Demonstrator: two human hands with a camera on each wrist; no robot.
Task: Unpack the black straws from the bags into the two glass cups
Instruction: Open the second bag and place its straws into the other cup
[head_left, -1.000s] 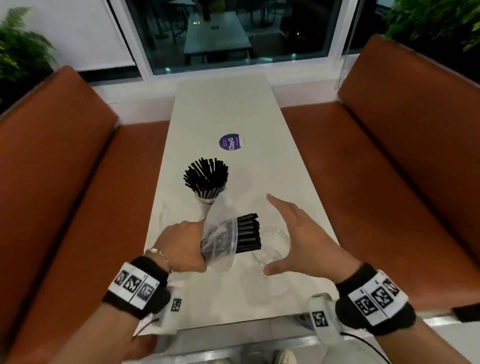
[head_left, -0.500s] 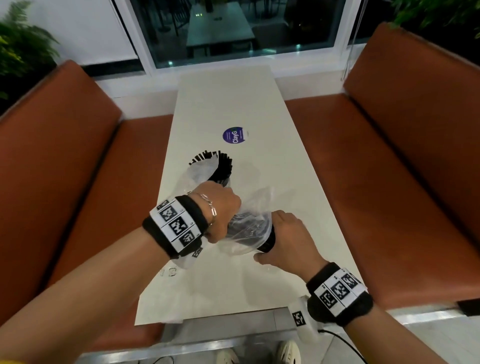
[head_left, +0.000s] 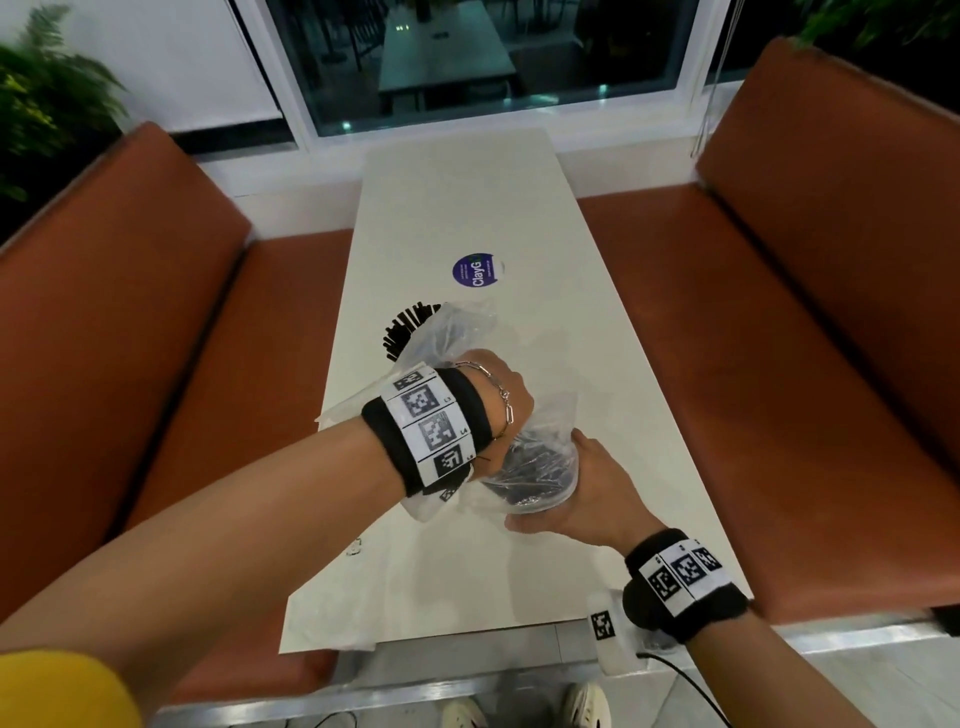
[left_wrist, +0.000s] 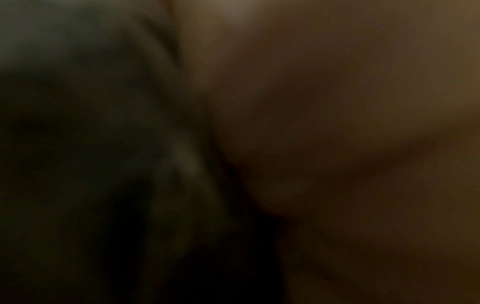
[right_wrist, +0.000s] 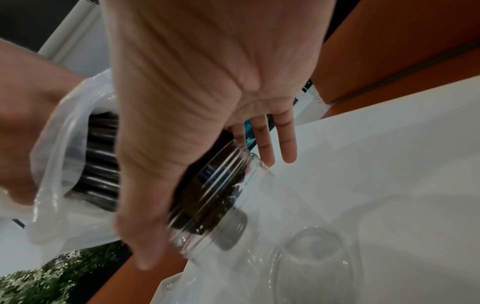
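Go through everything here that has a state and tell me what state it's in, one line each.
Glass cup: tilted, held by the right hand, straws going in.
Plastic bag: open, gripped by the left hand, mouth at the cup.
Black straws: bundled, partly in bag, partly in cup.
Far cup's straws: already filled in, standing upright.

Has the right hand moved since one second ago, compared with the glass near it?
Yes. The right hand was open beside the near glass cup; now it grips that cup, tilted off the table, meeting the bagged straws.
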